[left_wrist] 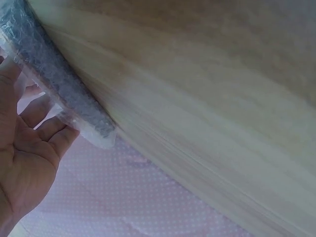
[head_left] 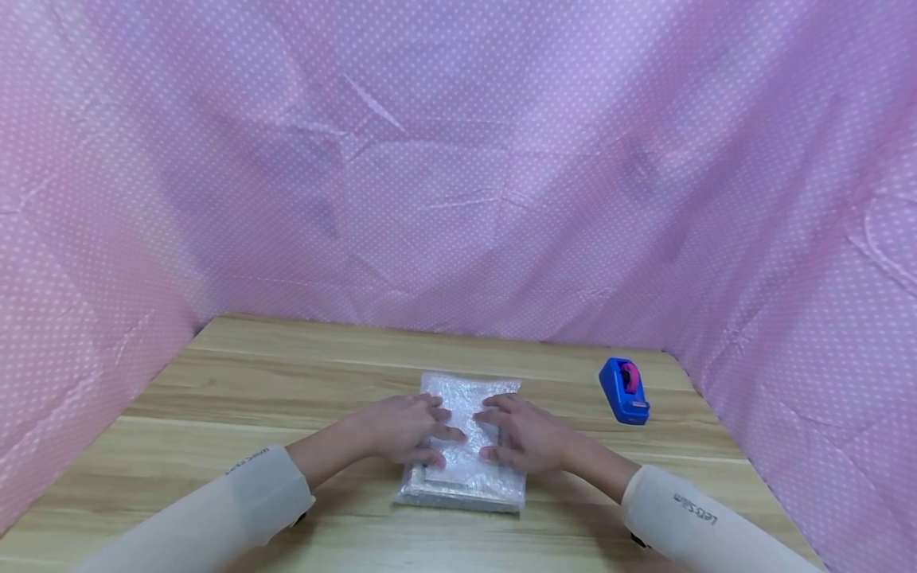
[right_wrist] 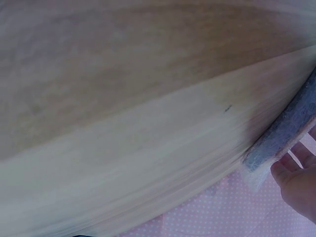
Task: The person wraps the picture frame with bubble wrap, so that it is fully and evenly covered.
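A flat rectangular package in clear bubble wrap [head_left: 466, 497] lies on the wooden table, close to its front. What the wrap encloses is blurred by the plastic. From the left side, my left hand [head_left: 408, 428] rests on the top of the package with its fingers spread. My right hand [head_left: 530, 436] lies on the right part of the top, fingers extended toward the middle. Both wrist views show the package edge-on, with the left hand [left_wrist: 29, 143] and the right hand [right_wrist: 298, 180] touching its upper face.
A blue tape dispenser [head_left: 625, 390] with a pink roll stands on the table [head_left: 308, 358] at the back right. Pink polka-dot cloth [head_left: 458, 223] hangs behind the table and along both sides.
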`<control>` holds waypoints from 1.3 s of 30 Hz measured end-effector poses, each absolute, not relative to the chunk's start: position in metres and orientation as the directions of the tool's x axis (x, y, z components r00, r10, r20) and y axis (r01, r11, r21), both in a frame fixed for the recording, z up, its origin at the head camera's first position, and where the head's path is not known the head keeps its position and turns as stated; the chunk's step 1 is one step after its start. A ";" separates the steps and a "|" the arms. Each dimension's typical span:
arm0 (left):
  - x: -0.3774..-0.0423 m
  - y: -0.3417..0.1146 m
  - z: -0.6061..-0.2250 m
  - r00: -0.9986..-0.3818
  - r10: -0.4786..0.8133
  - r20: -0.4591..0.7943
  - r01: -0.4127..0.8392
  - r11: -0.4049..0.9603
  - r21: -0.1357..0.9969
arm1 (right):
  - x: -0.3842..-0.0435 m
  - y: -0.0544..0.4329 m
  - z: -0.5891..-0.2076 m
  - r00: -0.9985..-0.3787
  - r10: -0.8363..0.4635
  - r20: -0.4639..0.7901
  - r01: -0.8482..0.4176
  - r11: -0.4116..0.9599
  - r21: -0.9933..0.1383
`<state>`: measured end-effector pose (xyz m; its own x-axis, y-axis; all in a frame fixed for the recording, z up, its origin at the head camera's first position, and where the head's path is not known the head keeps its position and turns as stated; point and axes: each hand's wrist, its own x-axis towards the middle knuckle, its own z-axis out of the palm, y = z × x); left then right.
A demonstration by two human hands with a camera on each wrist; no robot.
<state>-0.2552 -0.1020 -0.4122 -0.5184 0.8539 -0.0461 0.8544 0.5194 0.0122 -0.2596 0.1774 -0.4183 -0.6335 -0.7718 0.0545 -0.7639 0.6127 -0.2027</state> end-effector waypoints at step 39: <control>-0.249 -0.095 -0.411 -0.584 0.807 -0.085 0.801 0.590 0.099 | -0.267 0.297 -0.373 -0.684 -0.525 0.506 -0.622 0.782 -0.029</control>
